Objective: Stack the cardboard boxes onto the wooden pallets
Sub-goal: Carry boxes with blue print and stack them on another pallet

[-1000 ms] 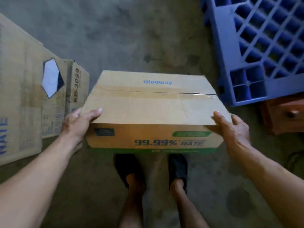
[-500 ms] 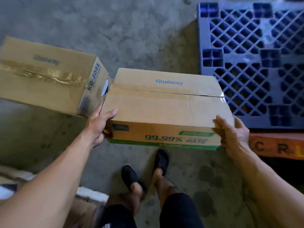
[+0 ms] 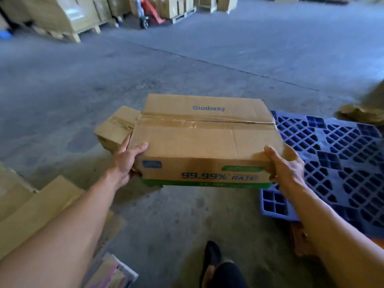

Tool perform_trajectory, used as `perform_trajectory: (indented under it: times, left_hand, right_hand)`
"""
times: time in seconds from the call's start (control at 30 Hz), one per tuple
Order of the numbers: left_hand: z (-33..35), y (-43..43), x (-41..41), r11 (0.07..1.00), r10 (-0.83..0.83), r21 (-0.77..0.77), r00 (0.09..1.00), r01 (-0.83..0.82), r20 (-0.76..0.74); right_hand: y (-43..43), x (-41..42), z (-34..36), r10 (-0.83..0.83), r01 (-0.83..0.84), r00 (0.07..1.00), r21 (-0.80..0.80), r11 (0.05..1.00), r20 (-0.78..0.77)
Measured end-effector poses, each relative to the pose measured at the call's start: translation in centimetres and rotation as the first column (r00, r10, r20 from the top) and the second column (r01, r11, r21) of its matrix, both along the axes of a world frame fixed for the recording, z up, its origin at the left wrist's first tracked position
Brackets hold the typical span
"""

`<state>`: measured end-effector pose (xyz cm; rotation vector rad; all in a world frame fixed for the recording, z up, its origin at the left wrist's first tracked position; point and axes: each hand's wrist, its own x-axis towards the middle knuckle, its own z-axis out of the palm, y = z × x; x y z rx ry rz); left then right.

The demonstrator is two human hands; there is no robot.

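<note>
Cardboard box (image 3: 207, 138) printed "Glodway" on its taped top and "99.99% RATE" on its near side is held off the concrete floor (image 3: 187, 59), roughly level, in front of the person. The left hand (image 3: 126, 163) grasps the near left corner, with the thumb lying on the top face and the fingers wrapped down the end and under it. The right hand (image 3: 287, 167) grasps the near right corner in the same way, thumb on top and the remaining fingers hidden behind the box end. The top tape is wrinkled along the centre seam.

In this head view the box's right end overlaps the left edge of a blue plastic pallet (image 3: 342, 163), which lies flat on the floor to the right. A smaller box (image 3: 116, 127), taped and dented, sits just beyond the held box's left end; whether the two touch cannot be told. Flattened cardboard (image 3: 31, 208) lies along the floor's near left. One dark shoe (image 3: 212, 254) shows below the box.

Far back at the upper left, stacked cartons (image 3: 62, 13) stand on wooden pallets (image 3: 70, 36), with an orange pallet jack (image 3: 149, 15) beside them.
</note>
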<state>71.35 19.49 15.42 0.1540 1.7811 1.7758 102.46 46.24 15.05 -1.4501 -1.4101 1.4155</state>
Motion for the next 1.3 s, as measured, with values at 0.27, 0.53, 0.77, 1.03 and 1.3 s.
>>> perform_trajectory:
  times: [0.27, 0.53, 0.77, 1.03, 1.3]
  left_hand:
    - [8.5, -12.2, 3.7, 0.970, 0.238, 0.092, 0.961, -0.227, -0.140]
    - [12.8, -24.0, 8.2, 0.832, 0.549, 0.180, 0.823, -0.524, -0.144]
    - [14.3, -37.5, 12.0, 0.679, 0.734, 0.206, 0.659, -0.705, -0.165]
    - [14.9, -56.9, 13.4, 0.588, 0.799, 0.119, 0.552, -0.800, -0.240]
    - [14.7, -73.0, 13.1, 0.512, 0.848, 0.090, 0.486, -0.854, -0.211]
  right_hand:
    - [-5.7, -3.8, 8.7, 0.303, -0.295, 0.938, 0.075, 0.953, -0.166]
    - [-12.1, -10.2, 14.5, 0.567, -0.538, 0.783, 0.177, 0.824, -0.256]
    - [-23.7, -15.4, 15.7, 0.717, -0.664, 0.675, 0.281, 0.693, -0.175]
    - [-44.1, -21.2, 17.0, 0.812, -0.758, 0.564, 0.296, 0.582, -0.151]
    - [-60.9, -25.1, 16.0, 0.842, -0.822, 0.526, 0.185, 0.539, -0.118]
